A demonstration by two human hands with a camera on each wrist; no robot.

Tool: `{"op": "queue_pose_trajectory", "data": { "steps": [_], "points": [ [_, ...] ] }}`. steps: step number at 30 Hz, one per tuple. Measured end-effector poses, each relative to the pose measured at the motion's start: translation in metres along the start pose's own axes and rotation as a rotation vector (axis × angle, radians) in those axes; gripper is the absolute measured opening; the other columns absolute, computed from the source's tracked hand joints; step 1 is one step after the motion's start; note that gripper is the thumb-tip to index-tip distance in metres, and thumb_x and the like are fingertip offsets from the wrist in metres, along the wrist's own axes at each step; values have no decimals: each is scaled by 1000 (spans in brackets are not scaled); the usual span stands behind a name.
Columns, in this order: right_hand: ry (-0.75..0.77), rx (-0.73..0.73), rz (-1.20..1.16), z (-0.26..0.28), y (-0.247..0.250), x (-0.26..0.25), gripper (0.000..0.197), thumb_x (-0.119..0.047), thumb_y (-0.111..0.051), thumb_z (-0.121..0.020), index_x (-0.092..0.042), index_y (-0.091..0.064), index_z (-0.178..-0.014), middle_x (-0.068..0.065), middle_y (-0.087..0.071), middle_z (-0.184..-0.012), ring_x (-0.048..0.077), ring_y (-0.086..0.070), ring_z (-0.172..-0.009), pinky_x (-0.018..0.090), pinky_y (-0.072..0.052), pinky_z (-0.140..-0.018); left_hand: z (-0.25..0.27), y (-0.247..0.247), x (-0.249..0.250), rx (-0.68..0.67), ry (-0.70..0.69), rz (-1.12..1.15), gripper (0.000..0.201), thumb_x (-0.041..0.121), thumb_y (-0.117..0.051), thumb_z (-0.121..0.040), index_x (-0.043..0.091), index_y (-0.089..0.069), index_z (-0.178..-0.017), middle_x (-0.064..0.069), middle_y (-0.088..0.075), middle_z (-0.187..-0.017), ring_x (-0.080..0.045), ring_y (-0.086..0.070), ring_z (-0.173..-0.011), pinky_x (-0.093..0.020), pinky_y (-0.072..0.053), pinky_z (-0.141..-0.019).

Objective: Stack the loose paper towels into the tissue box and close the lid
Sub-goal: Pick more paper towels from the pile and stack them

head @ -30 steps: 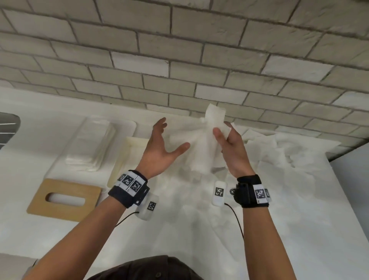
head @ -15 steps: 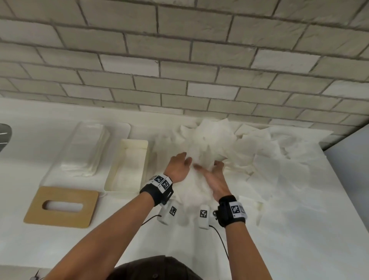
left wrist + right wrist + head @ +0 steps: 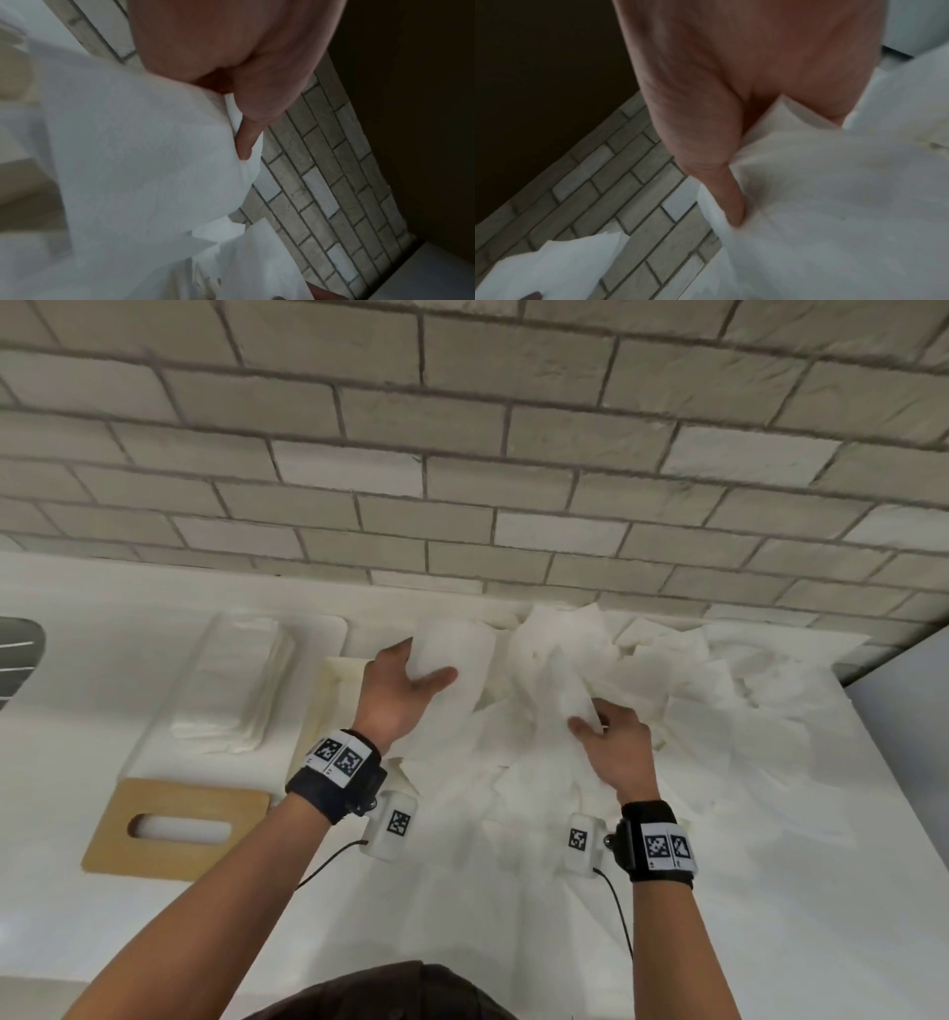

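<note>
My left hand (image 3: 427,667) holds a white paper towel (image 3: 454,654) between thumb and fingers, raised just right of the cream tissue box (image 3: 328,695), whose near end my wrist hides. In the left wrist view the thumb (image 3: 246,142) presses on that towel (image 3: 141,152). My right hand (image 3: 590,719) pinches another towel (image 3: 572,693) at the near edge of the loose towel pile (image 3: 678,680); the right wrist view shows its thumb (image 3: 731,203) on the sheet (image 3: 834,203). The wooden lid (image 3: 174,829) with its slot lies flat at the front left.
A neat stack of towels in clear wrap (image 3: 236,685) lies left of the box. A brick wall (image 3: 462,480) rises behind the white counter (image 3: 462,932). A metal object (image 3: 15,660) shows at the far left edge, a grey panel (image 3: 904,690) at the right.
Half a second ago both hands were close together in the pile. Now they have drawn apart: the left has lifted a towel to the left, the right grips another sheet.
</note>
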State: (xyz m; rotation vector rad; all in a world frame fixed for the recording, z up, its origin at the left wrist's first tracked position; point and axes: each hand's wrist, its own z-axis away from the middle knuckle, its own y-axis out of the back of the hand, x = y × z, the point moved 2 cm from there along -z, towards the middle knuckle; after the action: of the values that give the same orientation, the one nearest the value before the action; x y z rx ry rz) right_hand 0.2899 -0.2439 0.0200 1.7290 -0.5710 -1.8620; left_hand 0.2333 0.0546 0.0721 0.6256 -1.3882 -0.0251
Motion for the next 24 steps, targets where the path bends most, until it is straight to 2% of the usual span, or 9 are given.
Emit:
{"op": "queue_pose_trajectory", "data": {
  "steps": [2, 4, 6, 9, 12, 15, 20, 22, 24],
  "points": [
    [40, -4, 37, -3, 1, -12, 17, -28, -83, -91, -16, -74, -99, -9, -74, -83, 21, -69, -83, 14, -50, -71, 1, 10, -6, 20, 23, 65, 32, 35, -85, -89, 22, -76, -117, 10, -79, -108, -13, -74, -100, -37, -61, -91],
    [46, 5, -4, -2, 1, -26, 34, -44, -86, -83, -16, -74, -99, -7, -75, -85, 22, -70, -85, 31, -55, -79, 3, 18, -11, 20, 35, 116, 30, 37, -83, -91, 23, -75, -117, 10, -79, -108, -13, -75, -101, -43, -62, -94],
    [86, -47, -32, 3, 4, -49, 48, -60, -83, -79, -18, -72, -98, -9, -72, -83, 17, -68, -81, 36, -54, -79, 4, 26, -15, 19, 31, 149, 26, 35, -76, -98, 23, -73, -120, 11, -78, -111, -12, -75, -104, -44, -61, -97],
    [168, -222, -217, 23, 13, -104, 31, -43, -86, -90, -27, -76, -114, -10, -81, -106, 14, -77, -102, 45, -61, -96, 2, 35, -19, 6, 29, 185, 24, 33, -62, -108, 21, -69, -127, 8, -76, -118, -12, -71, -111, -45, -57, -104],
    [245, -327, -456, 45, 20, -163, 34, -20, -82, -95, -21, -74, -128, 0, -81, -119, 23, -78, -111, 46, -63, -95, 0, 41, -24, -63, 80, 287, 26, 30, -51, -113, 20, -70, -127, 6, -78, -119, -17, -72, -116, -46, -56, -107],
    [237, -332, -641, 48, 11, -195, 37, -14, -77, -96, -15, -70, -132, 7, -79, -126, 29, -76, -117, 45, -63, -96, 4, 48, -27, -162, 121, 410, 30, 26, -47, -113, 16, -72, -126, -1, -80, -120, -27, -72, -121, -45, -54, -109],
    [106, -268, -663, 37, -44, -198, 35, -15, -78, -98, -11, -70, -132, 9, -78, -126, 31, -75, -118, 55, -58, -105, 17, 79, -21, -292, 370, 861, 55, 59, -35, -112, 23, -66, -138, -1, -77, -129, -23, -72, -124, -42, -51, -109],
    [63, -234, -634, 39, -77, -191, 33, -20, -78, -99, -12, -71, -130, 7, -80, -123, 29, -76, -116, 58, -57, -106, 17, 92, -28, -339, 338, 874, 61, 71, -42, -105, 27, -65, -141, 1, -75, -134, -22, -70, -127, -44, -51, -109],
    [10, -256, -626, 46, -111, -185, 32, -29, -74, -103, -14, -72, -130, 5, -80, -123, 26, -76, -116, 55, -57, -107, 18, 109, -40, -277, 248, 624, 45, 53, -69, -99, 24, -71, -133, 2, -79, -123, -21, -74, -119, -47, -55, -106]
  ]
}}
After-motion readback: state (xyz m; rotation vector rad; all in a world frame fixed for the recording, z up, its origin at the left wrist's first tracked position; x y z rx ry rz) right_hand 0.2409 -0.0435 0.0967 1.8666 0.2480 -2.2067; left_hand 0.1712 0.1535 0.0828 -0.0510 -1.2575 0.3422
